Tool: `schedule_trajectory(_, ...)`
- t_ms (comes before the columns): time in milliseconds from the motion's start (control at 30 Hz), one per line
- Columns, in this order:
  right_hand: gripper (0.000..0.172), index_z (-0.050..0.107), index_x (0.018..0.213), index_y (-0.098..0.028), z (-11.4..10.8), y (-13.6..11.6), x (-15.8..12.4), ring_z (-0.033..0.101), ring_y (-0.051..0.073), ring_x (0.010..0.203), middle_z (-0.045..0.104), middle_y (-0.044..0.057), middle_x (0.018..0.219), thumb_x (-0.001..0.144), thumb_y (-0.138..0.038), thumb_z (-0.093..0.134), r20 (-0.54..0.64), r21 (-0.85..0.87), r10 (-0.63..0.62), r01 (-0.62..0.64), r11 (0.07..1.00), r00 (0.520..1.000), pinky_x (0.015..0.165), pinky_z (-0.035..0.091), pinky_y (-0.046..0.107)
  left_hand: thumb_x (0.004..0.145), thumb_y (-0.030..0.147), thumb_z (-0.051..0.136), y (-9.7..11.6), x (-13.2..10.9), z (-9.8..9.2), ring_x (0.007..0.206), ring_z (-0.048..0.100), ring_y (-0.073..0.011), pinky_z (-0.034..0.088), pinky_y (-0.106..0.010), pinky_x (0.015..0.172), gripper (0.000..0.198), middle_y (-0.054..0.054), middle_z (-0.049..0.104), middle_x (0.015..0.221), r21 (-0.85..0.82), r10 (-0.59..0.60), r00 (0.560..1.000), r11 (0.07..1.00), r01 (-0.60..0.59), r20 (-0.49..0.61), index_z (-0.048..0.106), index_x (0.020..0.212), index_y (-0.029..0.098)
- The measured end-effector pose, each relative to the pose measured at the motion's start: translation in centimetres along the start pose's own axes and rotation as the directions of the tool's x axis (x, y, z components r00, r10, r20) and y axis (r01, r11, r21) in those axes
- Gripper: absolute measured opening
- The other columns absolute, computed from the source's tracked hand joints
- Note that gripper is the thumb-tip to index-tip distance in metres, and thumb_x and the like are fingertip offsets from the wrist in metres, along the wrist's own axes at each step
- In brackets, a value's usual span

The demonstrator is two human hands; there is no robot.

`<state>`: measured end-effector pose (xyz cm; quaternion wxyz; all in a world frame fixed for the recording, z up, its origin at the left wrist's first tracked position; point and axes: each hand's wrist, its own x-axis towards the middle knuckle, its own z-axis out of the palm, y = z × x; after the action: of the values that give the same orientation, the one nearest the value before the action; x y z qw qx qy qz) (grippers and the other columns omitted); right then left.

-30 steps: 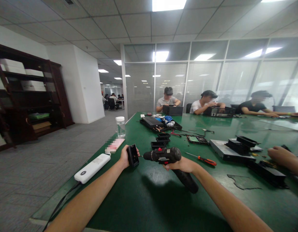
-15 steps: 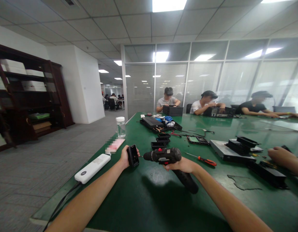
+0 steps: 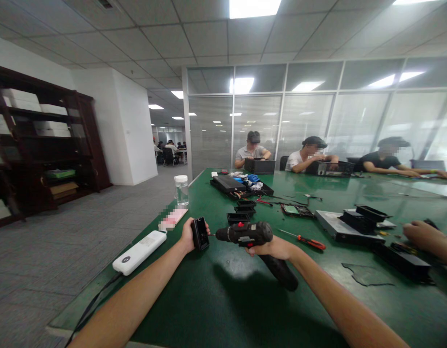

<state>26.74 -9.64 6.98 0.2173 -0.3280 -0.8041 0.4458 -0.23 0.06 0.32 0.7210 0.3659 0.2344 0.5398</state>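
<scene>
My left hand (image 3: 188, 236) is wrapped round a small black open-sided box (image 3: 201, 233), tilted with its hollow side facing me. In my right hand (image 3: 274, 247) is a black and red cordless drill (image 3: 245, 234), lying on its side with its handle slanting down to the right. The drill's thin bit points left and reaches the box's right edge; whether it sits in a screw is too small to make out. Just beyond the drill stand several similar black boxes (image 3: 238, 217) in a row. A screwdriver with an orange and black handle (image 3: 310, 242) lies to the right.
Left along the table edge are a white power bank (image 3: 139, 252) with a cable, a pink card (image 3: 174, 217) and a clear jar (image 3: 181, 191). To the right lie a circuit board (image 3: 296, 210), a silver casing (image 3: 332, 224) and another person's hand (image 3: 421, 234). Other people sit across the table.
</scene>
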Motion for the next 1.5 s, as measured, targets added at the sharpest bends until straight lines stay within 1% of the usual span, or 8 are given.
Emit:
schedule_trajectory(300,0.023,0.053,0.080,-0.011,-0.02,0.05,0.07,0.049,0.013,0.070,0.053,0.003,0.075,0.065,-0.029,0.053,0.004,0.012,-0.007,0.007,1.000,1.000,0.070,0.039,0.027,0.069,0.036,0.031,0.01,-0.05,0.09,0.055,0.054,-0.0185,0.043,-0.035,0.057,0.036,-0.011,0.056,0.064,-0.015,-0.007,1.000,1.000,0.007,-0.010,0.054,0.069,0.008)
schedule_trajectory(500,0.023,0.053,0.079,-0.011,-0.05,0.20,0.09,0.049,0.013,0.071,0.053,0.003,0.075,0.066,-0.030,0.052,-0.002,0.001,-0.009,0.009,1.000,1.000,0.070,0.039,0.028,0.068,0.038,0.033,-0.07,0.07,-0.23,0.057,0.054,-0.0189,0.042,-0.036,0.061,0.037,-0.011,0.056,0.066,-0.010,0.001,1.000,1.000,-0.001,0.018,0.054,0.070,0.007)
schedule_trajectory(700,0.023,0.053,0.079,-0.011,-0.04,0.18,0.09,0.049,0.013,0.070,0.053,0.003,0.074,0.065,-0.030,0.053,0.007,-0.002,-0.015,0.015,1.000,1.000,0.070,0.038,0.027,0.069,0.037,0.033,-0.04,0.02,-0.09,0.056,0.054,-0.0185,0.042,-0.035,0.059,0.037,-0.011,0.056,0.065,-0.005,0.005,1.000,1.000,-0.005,0.007,0.054,0.069,0.007)
schedule_trajectory(933,0.022,0.054,0.079,-0.011,-0.06,0.21,0.10,0.049,0.013,0.071,0.053,0.003,0.074,0.066,-0.029,0.052,0.016,-0.015,-0.011,0.011,1.000,1.000,0.070,0.038,0.028,0.069,0.037,0.033,-0.03,0.17,-0.29,0.057,0.054,-0.0190,0.042,-0.037,0.061,0.037,-0.011,0.056,0.066,-0.004,0.001,0.999,1.000,-0.001,0.032,0.054,0.070,0.007)
schedule_trajectory(1233,0.023,0.053,0.079,-0.011,-0.12,0.19,0.05,0.049,0.013,0.071,0.053,0.004,0.075,0.067,-0.030,0.052,0.005,-0.033,-0.005,0.005,0.999,1.000,0.069,0.039,0.027,0.069,0.036,0.033,0.06,-0.06,0.06,0.056,0.054,-0.0185,0.043,-0.035,0.058,0.035,-0.011,0.056,0.065,-0.027,-0.020,1.000,0.999,0.020,-0.002,0.054,0.069,0.008)
schedule_trajectory(1500,0.024,0.054,0.079,-0.011,-0.10,0.13,0.02,0.049,0.013,0.070,0.054,0.003,0.075,0.066,-0.032,0.052,0.004,-0.034,0.008,-0.007,0.999,1.000,0.070,0.038,0.028,0.069,0.036,0.033,0.11,-0.10,0.18,0.055,0.054,-0.0185,0.043,-0.035,0.058,0.035,-0.011,0.056,0.064,-0.032,-0.022,1.000,0.999,0.022,0.003,0.054,0.067,0.008)
